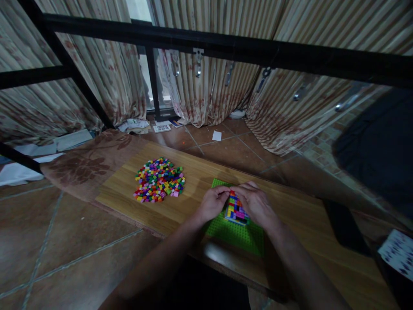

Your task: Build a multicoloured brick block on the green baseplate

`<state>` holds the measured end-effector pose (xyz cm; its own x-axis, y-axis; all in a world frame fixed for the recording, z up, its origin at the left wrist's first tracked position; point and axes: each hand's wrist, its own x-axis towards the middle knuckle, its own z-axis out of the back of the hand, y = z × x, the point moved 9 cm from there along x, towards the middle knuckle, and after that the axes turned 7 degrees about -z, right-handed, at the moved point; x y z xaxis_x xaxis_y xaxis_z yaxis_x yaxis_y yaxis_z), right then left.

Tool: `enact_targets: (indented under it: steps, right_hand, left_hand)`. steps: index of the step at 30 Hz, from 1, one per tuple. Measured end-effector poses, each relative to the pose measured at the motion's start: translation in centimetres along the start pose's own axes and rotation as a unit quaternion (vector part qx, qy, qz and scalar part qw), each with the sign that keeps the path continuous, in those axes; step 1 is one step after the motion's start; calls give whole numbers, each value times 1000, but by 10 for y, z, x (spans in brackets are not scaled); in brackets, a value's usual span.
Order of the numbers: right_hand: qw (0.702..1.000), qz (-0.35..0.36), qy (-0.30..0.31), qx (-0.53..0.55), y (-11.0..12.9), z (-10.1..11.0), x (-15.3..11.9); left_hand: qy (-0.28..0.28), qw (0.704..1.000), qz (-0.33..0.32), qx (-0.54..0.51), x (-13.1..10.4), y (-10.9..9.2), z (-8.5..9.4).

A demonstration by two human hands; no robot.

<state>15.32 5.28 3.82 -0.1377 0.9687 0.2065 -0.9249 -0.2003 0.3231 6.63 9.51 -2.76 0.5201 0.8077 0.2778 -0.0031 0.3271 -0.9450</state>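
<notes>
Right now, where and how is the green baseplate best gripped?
Probably the near edge of the green baseplate, fingertips coming in low from the person's side. The plate lies flat on the wooden tabletop and its near strip is bare, while the block build stands farther back, under both hands.

Curtains (209, 94): striped, past far edge of worktop (193, 172)
Floor (97, 232): brown-tiled, pale-jointed
Window (139, 9): bright
Light: dim
</notes>
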Motion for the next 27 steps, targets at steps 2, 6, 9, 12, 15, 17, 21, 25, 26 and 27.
enact_targets:
  steps: [2, 6, 9, 12, 15, 17, 21, 25, 26, 27]
  right_hand:
    - [1000, 0, 0, -4, 0, -1, 0]
    - [1000, 0, 2, -17, 2, -3, -1]
    - [1000, 0, 7, -30, 5, -4, -2]
    - [999, 3, 10, -30, 7, -4, -1]
    - [999, 10, 16, -34, 8, -4, 1]
    - [999, 13, 16, -34, 7, -3, 1]
    - [1000, 10, 17, -1, 3, -3, -1]
    - [996, -50, -52, 44, -12, 13, -9]
    - [993, -71, -77, 61, -17, 19, -14]
    - [988, -90, -101, 79, -22, 24, -21]
  left_hand:
    - [2, 1000, -1, 7, 0, 0, 0]
    - [6, 1000, 3, 13, -1, 1, 0]
    - [5, 1000, 3, 23, -1, 1, 0]
    - [4, 999, 5, 34, -1, 0, 1]
    - [1, 999, 11, 38, -1, 0, 1]
    - [-1, 999, 12, 35, -2, 0, 1]
    - [1, 999, 11, 32, -3, 2, 2]
    - [2, 999, 15, 30, -4, 7, 2]
    - [-1, 1000, 18, 26, -4, 8, 3]
    - [-3, 1000, 19, 20, -5, 9, 3]
